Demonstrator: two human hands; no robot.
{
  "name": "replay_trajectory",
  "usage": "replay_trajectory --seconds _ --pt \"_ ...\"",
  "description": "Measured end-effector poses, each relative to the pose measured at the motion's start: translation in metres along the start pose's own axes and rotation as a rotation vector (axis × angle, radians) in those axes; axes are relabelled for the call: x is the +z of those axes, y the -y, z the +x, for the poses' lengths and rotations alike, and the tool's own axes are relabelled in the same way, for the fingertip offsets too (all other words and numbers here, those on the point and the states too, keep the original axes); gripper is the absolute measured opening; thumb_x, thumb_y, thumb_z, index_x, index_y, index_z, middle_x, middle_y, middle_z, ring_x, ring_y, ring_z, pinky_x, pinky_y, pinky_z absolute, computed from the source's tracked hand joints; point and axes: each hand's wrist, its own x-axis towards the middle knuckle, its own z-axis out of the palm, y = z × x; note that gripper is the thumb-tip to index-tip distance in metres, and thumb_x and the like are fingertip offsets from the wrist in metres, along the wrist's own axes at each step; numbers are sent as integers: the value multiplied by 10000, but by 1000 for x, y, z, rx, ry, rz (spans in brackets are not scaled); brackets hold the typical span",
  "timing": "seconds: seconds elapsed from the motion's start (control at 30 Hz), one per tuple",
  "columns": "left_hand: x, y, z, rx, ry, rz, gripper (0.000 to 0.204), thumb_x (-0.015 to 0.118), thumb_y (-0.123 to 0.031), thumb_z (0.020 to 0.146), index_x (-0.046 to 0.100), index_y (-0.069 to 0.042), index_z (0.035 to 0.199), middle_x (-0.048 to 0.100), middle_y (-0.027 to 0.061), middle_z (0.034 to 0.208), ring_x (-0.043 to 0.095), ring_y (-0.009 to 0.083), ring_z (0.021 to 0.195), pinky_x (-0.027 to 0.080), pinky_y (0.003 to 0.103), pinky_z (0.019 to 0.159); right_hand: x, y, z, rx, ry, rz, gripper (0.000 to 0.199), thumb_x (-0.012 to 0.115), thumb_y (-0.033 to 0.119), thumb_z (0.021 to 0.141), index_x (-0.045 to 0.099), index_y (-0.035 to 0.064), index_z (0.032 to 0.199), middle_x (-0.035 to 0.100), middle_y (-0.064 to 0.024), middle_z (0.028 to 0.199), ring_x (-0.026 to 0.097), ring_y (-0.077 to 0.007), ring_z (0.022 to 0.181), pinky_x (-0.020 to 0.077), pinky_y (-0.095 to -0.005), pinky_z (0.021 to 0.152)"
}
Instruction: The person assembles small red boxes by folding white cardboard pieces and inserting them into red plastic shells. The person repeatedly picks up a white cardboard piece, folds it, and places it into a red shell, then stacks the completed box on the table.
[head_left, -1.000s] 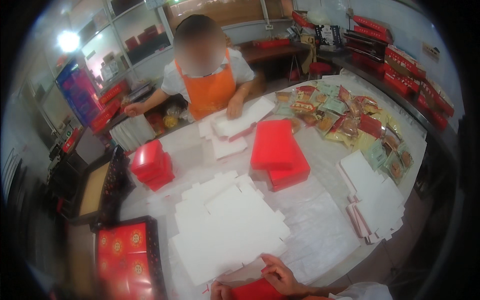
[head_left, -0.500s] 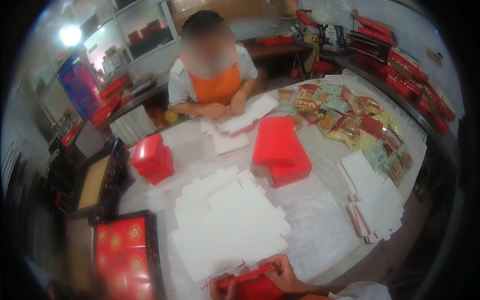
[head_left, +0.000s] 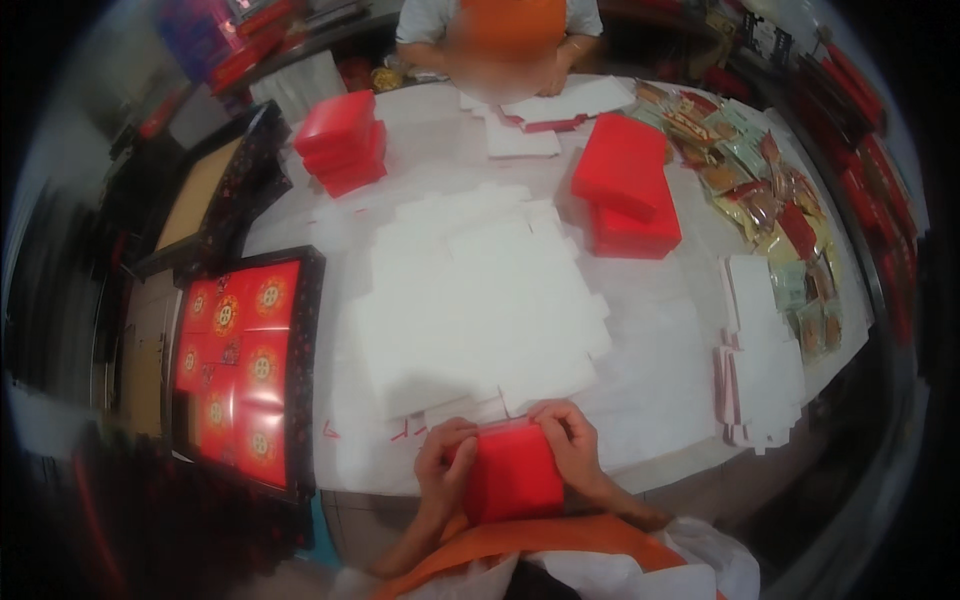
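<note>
My left hand and right hand both grip the red box between them — its open top edge faces away from me.

The small red cardboard box held at the near edge looks matt and smooth. The flat white die-cut paperboard sheets look dull and papery. The stacked red cardboard boxes have a faint sheen. The foil snack packets shine glossy. The black-framed red tray with gold medallions looks lacquered.
</note>
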Motion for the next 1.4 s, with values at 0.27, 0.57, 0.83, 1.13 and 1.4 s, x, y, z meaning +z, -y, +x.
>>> replay_trajectory --seconds 0.27,0.57,0.83,1.13,1.4 --pt "-3 -12 -2 143 -87 130 59 613 5 750 559 3 725 633 126 866 590 162 785 458 245 692 -2 -12 -14 -131 73 -92 37 508 15 832 521 9 798 563 -94 993 526 -144 895 418 -255 786" --pt "-9 7 -51 -85 38 -116 568 534 -7 787 282 -13 1296 355 157 1286 403 241 1154 323 334 970 -14 -12 -67 30 185 -86 696 551 26 795 140 10 1357 222 -165 1388 258 -258 1274 226 -324 1030" --pt "50 -67 59 20 299 -308 544 470 -78 864 212 9 1334 367 157 1281 392 221 1166 300 327 990 -55 50 8 -119 -86 -333 636 493 71 814 171 -20 1355 295 -136 1342 269 -198 1251 210 -302 1033" --pt "170 -78 287 14 365 31 425 412 -336 903 440 -64 1229 457 94 1217 443 175 1087 361 297 892 -211 174 255 -196 -288 179 410 478 205 896 364 47 1257 509 -108 1159 524 -201 1029 466 -331 853" --pt "245 -43 351 -471 733 -466 516 350 -459 902 377 -112 1283 418 51 1280 394 172 1154 340 327 921 -227 125 337 -11 -311 148 361 470 172 892 398 41 1220 540 -104 1096 560 -189 932 495 -327 767"
